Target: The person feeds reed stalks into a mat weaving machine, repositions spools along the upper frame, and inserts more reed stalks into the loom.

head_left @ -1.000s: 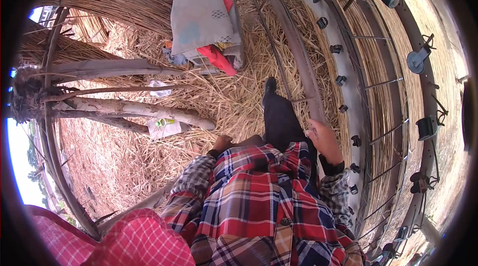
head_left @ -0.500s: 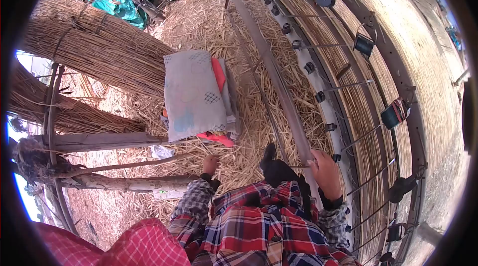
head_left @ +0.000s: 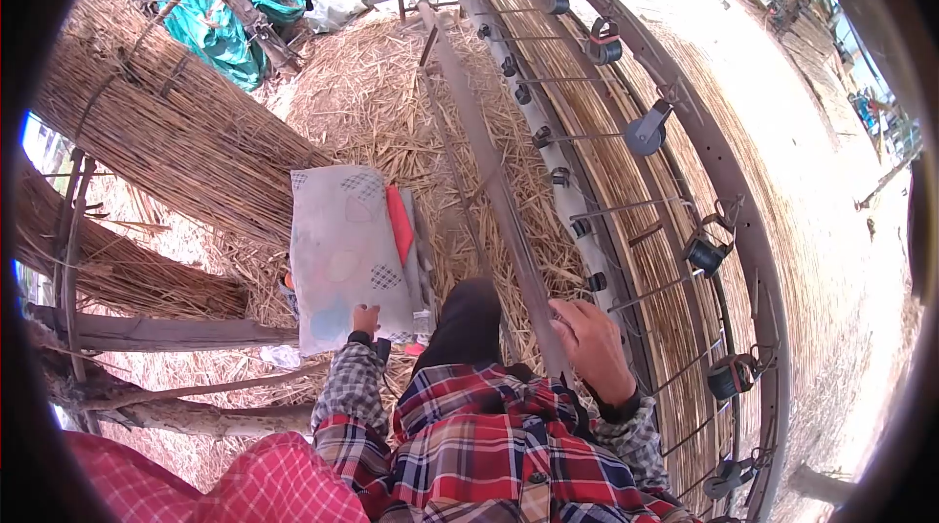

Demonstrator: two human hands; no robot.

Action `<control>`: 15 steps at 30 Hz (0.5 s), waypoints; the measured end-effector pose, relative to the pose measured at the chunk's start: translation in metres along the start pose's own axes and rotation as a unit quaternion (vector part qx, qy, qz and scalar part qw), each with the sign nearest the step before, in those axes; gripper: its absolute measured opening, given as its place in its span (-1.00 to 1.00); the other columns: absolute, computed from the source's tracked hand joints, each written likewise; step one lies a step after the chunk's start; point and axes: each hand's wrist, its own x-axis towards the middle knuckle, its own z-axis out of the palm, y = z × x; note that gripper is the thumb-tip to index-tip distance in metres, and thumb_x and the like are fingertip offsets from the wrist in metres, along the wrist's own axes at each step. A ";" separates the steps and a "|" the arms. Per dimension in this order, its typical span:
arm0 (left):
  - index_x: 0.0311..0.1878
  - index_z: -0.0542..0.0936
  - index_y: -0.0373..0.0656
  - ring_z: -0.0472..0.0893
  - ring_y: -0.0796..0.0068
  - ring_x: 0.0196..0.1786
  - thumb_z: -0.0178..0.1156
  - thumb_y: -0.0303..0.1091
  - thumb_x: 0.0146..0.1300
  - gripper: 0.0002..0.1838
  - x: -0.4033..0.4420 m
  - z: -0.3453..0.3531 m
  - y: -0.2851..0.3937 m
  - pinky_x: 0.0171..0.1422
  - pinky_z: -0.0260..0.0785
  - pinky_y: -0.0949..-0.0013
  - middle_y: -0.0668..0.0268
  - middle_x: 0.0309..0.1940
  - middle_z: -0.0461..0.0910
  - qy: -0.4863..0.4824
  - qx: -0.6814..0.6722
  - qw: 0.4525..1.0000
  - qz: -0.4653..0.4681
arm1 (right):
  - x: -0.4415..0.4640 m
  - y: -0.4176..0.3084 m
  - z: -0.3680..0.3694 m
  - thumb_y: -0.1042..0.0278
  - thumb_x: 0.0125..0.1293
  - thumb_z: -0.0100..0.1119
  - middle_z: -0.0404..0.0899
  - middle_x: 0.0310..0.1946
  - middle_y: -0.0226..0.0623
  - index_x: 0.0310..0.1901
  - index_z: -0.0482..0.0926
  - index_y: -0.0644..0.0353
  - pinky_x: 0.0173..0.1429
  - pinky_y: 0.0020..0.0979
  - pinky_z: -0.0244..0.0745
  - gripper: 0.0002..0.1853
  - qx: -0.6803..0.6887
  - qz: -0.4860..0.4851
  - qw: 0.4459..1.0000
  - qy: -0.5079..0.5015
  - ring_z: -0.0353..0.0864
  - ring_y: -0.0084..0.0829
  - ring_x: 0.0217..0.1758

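Note:
A grey folded cushion [head_left: 337, 249] with dark checked patches lies on the straw, with red cloth [head_left: 399, 222] showing at its side. My left hand [head_left: 366, 318] is in front of the cushion's near edge, fingers curled in; whether it holds anything is hidden. A small dark object [head_left: 382, 350] shows beside that wrist. My right hand [head_left: 595, 349] is open, fingers stretched out over a long metal pipe [head_left: 489, 166]; whether it touches the pipe I cannot tell. Between my hands is my raised, dark-clothed knee [head_left: 462, 322].
A long metal frame [head_left: 724, 146] with crossing rods and hanging dark spools [head_left: 708, 251] curves along the right, over laid reeds [head_left: 626, 161]. Thick reed bundles [head_left: 186, 112] and wooden poles [head_left: 176, 334] are on the left. A teal sheet [head_left: 210, 19] lies at the back.
My dark-clothed leg has come up between my hands. My left hand has moved up to the cushion's near edge. The view has shifted, and my right hand stays by the pipe.

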 end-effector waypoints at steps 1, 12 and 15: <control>0.20 0.36 -0.39 0.59 0.18 -0.22 0.22 -0.29 0.12 -0.41 0.010 -0.001 -0.003 -0.33 0.53 0.18 0.00 -0.05 0.50 0.003 0.015 1.000 -0.020 | 0.008 0.001 -0.002 0.40 0.24 0.17 0.57 -0.20 -0.14 -0.01 0.54 0.21 -0.08 -0.19 0.48 -0.72 0.005 0.009 1.000 0.005 0.57 -0.09 -0.15; -0.08 0.56 -0.29 0.68 0.07 -0.13 0.12 -0.22 0.27 -0.67 0.093 0.001 0.064 -0.25 0.59 0.14 -0.06 -0.21 0.65 -0.227 0.400 0.888 -0.013 | 0.162 0.007 -0.029 0.36 0.27 0.19 0.57 -0.09 -0.11 0.13 0.49 0.22 0.01 -0.30 0.47 -0.61 0.071 0.008 0.997 0.016 0.58 -0.17 -0.05; -0.09 0.55 -0.34 0.69 0.10 -0.14 0.07 -0.17 0.31 -0.63 0.132 0.002 0.088 -0.16 0.60 0.15 -0.07 -0.14 0.64 -0.210 0.168 0.943 -0.197 | 0.223 0.025 -0.016 0.29 0.33 0.15 0.54 -0.03 -0.07 0.22 0.42 0.24 0.06 -0.29 0.45 -0.55 0.080 0.062 0.990 0.101 0.57 -0.18 -0.02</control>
